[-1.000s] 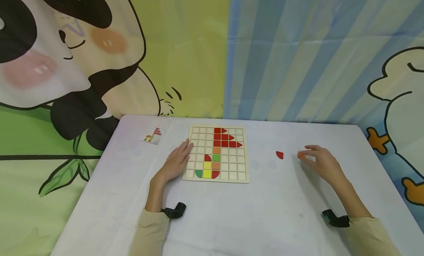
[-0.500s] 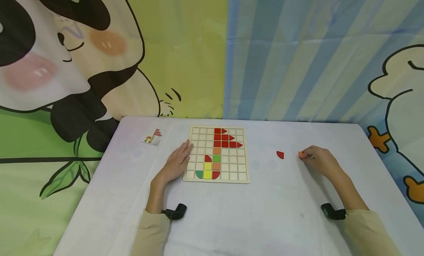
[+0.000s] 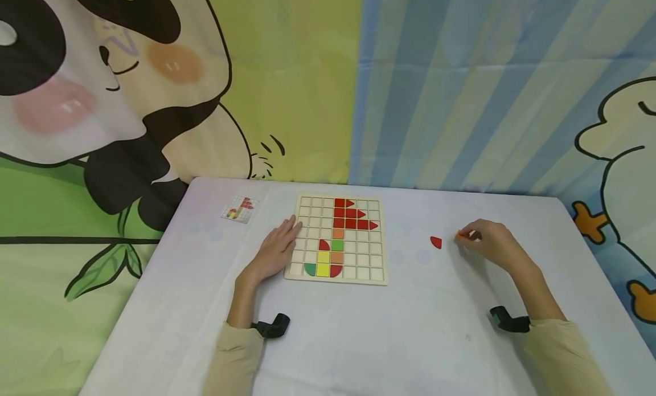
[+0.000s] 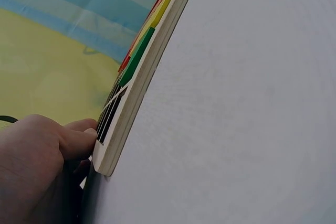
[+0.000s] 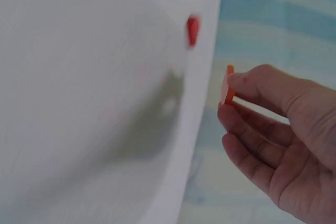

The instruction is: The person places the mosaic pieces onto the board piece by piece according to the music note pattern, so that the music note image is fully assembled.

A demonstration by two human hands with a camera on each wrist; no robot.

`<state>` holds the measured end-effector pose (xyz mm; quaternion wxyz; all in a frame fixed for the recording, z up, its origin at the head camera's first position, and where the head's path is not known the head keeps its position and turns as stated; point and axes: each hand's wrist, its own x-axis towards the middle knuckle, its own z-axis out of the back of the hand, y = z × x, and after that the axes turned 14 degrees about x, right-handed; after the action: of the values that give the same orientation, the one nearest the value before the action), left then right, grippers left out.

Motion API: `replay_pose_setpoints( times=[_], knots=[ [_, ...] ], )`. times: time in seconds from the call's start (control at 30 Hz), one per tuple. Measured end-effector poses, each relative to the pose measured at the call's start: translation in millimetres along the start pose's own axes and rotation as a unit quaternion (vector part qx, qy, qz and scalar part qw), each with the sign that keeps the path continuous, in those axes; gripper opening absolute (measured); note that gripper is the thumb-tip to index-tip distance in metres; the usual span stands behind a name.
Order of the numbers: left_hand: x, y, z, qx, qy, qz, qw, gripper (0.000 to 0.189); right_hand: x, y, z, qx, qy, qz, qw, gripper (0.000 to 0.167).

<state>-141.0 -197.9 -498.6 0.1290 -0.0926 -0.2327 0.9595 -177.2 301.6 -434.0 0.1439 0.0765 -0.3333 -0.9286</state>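
Observation:
A wooden grid board [image 3: 364, 256] lies on the table, with red, orange, green and yellow tiles set in some of its squares. My left hand [image 3: 274, 250] rests along the board's left edge with its fingers fairly straight. In the left wrist view, the thumb touches the corner of the board [image 4: 126, 114]. Over to the right, my right hand [image 3: 489, 242] pinches a small orange tile [image 5: 228, 87] between thumb and fingertips, above the tabletop. A red quarter-round tile [image 3: 436, 243] lies on the cloth, just left of this hand.
Beyond the left hand, a small printed card [image 3: 240, 209] with a coloured grid pattern lies on the white-covered table [image 3: 400, 339]. A printed curtain [image 3: 292, 88] hangs behind the table's back edge.
The right hand has shifted a little left with the orange tile, and its fingers have drawn closer together around it. The left hand has stayed on the board's edge.

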Motion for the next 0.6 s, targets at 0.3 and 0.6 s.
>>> replay_pose_setpoints(
  times=[0.3, 0.6],
  knots=[
    [2.5, -2.5, 2.3, 0.004, 0.003, -0.002, 1.0000, 0.055, 26.2, 90.4, -31.0, 0.022, -0.045, 0.188, 0.9809, 0.019],
    [0.6, -1.1, 0.5, 0.008, 0.002, 0.005, 1.0000, 0.054, 48.3, 183.5, -123.0, 0.001, 0.086, 0.319, 0.9437, 0.013]
  ],
)
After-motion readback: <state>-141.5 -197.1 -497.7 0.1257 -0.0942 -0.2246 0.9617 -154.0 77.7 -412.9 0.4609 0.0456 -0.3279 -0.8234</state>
